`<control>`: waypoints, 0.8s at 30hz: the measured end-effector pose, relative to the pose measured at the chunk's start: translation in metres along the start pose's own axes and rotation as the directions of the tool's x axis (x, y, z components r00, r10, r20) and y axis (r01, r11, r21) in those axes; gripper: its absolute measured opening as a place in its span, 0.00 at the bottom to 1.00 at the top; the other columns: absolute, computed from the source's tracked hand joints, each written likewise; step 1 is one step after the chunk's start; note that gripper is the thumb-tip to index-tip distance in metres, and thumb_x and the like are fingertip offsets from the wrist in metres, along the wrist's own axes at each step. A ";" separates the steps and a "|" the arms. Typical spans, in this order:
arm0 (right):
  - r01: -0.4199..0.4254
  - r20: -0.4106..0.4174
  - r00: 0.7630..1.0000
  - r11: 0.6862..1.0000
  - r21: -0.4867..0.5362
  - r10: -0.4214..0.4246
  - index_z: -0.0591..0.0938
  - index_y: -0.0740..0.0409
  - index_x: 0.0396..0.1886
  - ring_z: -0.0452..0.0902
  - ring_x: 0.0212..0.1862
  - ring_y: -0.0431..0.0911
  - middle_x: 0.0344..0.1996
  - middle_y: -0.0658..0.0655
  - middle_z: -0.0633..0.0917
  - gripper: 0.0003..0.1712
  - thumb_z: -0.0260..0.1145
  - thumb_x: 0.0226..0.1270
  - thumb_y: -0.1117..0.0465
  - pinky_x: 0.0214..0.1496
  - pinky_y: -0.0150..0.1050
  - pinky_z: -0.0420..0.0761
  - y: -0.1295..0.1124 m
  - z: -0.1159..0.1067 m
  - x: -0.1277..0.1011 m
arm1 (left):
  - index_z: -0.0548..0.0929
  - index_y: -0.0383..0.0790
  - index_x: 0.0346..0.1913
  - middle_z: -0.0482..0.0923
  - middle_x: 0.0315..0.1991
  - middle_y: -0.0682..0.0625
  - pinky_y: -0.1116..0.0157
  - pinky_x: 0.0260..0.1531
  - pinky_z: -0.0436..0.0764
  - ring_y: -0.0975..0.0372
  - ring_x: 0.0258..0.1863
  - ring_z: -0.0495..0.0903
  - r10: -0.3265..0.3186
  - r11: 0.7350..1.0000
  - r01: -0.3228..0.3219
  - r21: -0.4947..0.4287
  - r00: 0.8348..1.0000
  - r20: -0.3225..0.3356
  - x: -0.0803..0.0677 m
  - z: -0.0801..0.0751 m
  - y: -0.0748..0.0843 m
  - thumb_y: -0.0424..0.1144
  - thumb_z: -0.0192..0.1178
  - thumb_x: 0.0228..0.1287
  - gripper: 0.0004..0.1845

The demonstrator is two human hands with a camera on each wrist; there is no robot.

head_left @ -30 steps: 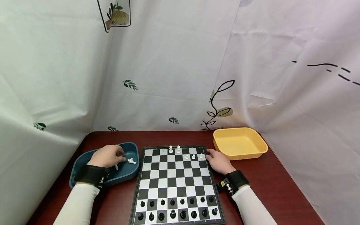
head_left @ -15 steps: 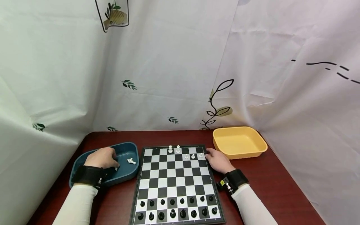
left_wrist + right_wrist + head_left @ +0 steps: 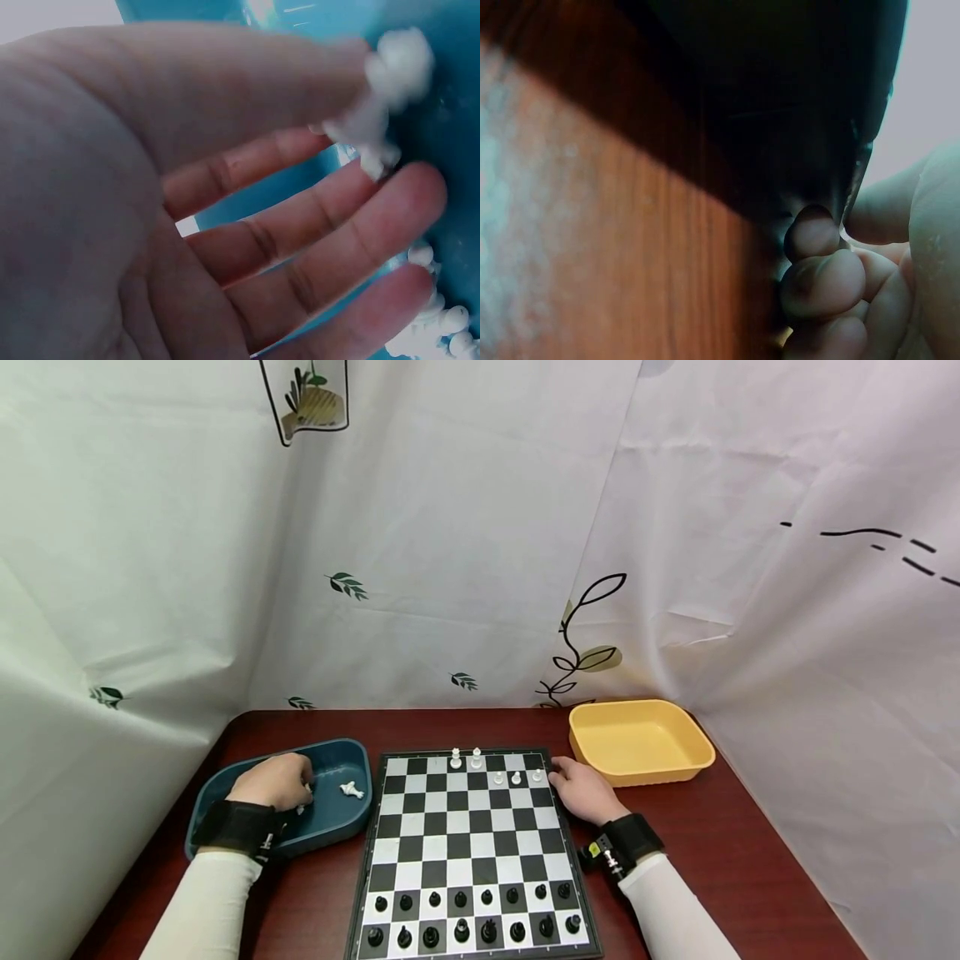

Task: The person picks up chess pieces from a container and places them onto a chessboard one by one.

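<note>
Inside the blue tray (image 3: 341, 827), my left hand (image 3: 273, 781) pinches a white chess piece (image 3: 401, 67) between thumb and fingers; the piece is blurred in the left wrist view. More white pieces (image 3: 442, 330) lie heaped below its fingertips, and one white piece (image 3: 351, 790) lies on its side to the right. My right hand (image 3: 587, 789) holds the far right edge of the chessboard (image 3: 362, 877), thumb on one side and curled fingers (image 3: 829, 281) on the other. Several white pieces (image 3: 476, 760) stand on the board's far rows.
Two rows of black chess pieces (image 3: 461, 931) stand on the near side of the board. Behind my right hand is a yellow tray (image 3: 641, 768). The dark red table (image 3: 712, 860) ends at a white patterned curtain (image 3: 465, 543) at the back and sides.
My left hand has dropped lower into the blue tray and drawn slightly left, among the white pieces. The right hand and the chessboard have stayed put.
</note>
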State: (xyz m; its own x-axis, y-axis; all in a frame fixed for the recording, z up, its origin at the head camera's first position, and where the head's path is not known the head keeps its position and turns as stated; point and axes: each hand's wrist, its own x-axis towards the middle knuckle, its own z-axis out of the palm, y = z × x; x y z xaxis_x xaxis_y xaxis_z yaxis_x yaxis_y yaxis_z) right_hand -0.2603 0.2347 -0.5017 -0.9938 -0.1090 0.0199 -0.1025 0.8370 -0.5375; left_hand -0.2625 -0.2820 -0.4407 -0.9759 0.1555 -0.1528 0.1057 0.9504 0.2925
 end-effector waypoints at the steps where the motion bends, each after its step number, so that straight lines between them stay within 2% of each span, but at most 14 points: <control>1: 0.001 0.000 1.000 1.000 -0.002 -0.001 0.80 0.70 0.73 0.84 0.66 0.62 0.65 0.68 0.86 0.25 0.59 0.87 0.59 0.70 0.63 0.79 0.000 0.000 0.000 | 0.90 0.34 0.44 0.86 0.34 0.46 0.51 0.33 0.82 0.55 0.31 0.80 0.001 1.000 -0.001 0.001 1.000 0.002 0.000 0.000 0.000 0.34 0.72 0.67 0.07; 3: 0.005 -0.001 1.000 1.000 -0.006 -0.005 0.81 0.70 0.73 0.84 0.65 0.62 0.65 0.68 0.86 0.25 0.59 0.87 0.59 0.69 0.63 0.79 0.000 0.000 0.000 | 0.89 0.33 0.45 0.85 0.32 0.47 0.52 0.32 0.82 0.55 0.30 0.81 0.003 1.000 -0.003 -0.002 1.000 0.007 -0.001 0.000 0.001 0.33 0.70 0.68 0.07; 6: 0.009 -0.001 1.000 1.000 -0.013 -0.009 0.81 0.69 0.72 0.84 0.65 0.62 0.65 0.68 0.86 0.25 0.60 0.87 0.59 0.69 0.63 0.79 0.000 -0.001 -0.001 | 0.87 0.35 0.42 0.82 0.28 0.49 0.55 0.29 0.79 0.56 0.27 0.80 -0.005 1.000 0.005 -0.017 1.000 0.016 -0.002 0.000 0.002 0.33 0.69 0.68 0.05; 12: 0.021 -0.006 1.000 1.000 -0.001 -0.021 0.81 0.70 0.72 0.84 0.65 0.64 0.65 0.69 0.86 0.25 0.59 0.87 0.58 0.69 0.64 0.79 0.001 0.000 -0.001 | 0.84 0.37 0.37 0.80 0.31 0.47 0.56 0.28 0.77 0.54 0.29 0.77 -0.004 1.000 0.004 -0.018 1.000 -0.024 -0.002 0.000 0.003 0.31 0.69 0.66 0.03; 16: 0.049 -0.021 0.999 0.999 -0.018 -0.049 0.81 0.70 0.71 0.85 0.62 0.63 0.62 0.69 0.87 0.25 0.59 0.86 0.57 0.65 0.63 0.81 0.005 0.002 0.000 | 0.87 0.37 0.38 0.82 0.31 0.47 0.54 0.29 0.79 0.55 0.29 0.78 0.007 1.000 -0.008 -0.011 0.999 -0.050 -0.002 -0.001 0.002 0.32 0.68 0.68 0.02; 19: 0.045 -0.023 0.999 0.999 -0.013 -0.045 0.81 0.70 0.71 0.85 0.61 0.63 0.62 0.69 0.87 0.25 0.59 0.86 0.57 0.65 0.63 0.81 0.005 0.002 0.001 | 0.90 0.35 0.42 0.86 0.34 0.46 0.50 0.33 0.83 0.55 0.31 0.81 0.038 0.999 -0.038 -0.003 0.996 -0.077 -0.001 -0.001 0.001 0.32 0.69 0.70 0.03; 24: 0.017 -0.007 1.000 1.000 -0.008 -0.017 0.81 0.70 0.72 0.84 0.64 0.63 0.64 0.69 0.86 0.25 0.59 0.87 0.59 0.69 0.64 0.79 0.002 0.001 0.001 | 0.92 0.30 0.48 0.90 0.43 0.39 0.42 0.44 0.87 0.50 0.39 0.86 0.108 0.994 -0.108 0.006 0.987 -0.118 0.001 0.000 0.003 0.29 0.69 0.72 0.07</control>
State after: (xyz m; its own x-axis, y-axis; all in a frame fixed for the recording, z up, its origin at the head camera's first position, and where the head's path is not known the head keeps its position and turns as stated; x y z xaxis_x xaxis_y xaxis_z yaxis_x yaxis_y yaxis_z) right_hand -0.2613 0.2353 -0.5036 -0.9922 -0.1194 0.0351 -0.1197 0.8393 -0.5303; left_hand -0.2630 -0.2794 -0.4396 -0.9745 0.2243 -0.0081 0.2115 0.9296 0.3020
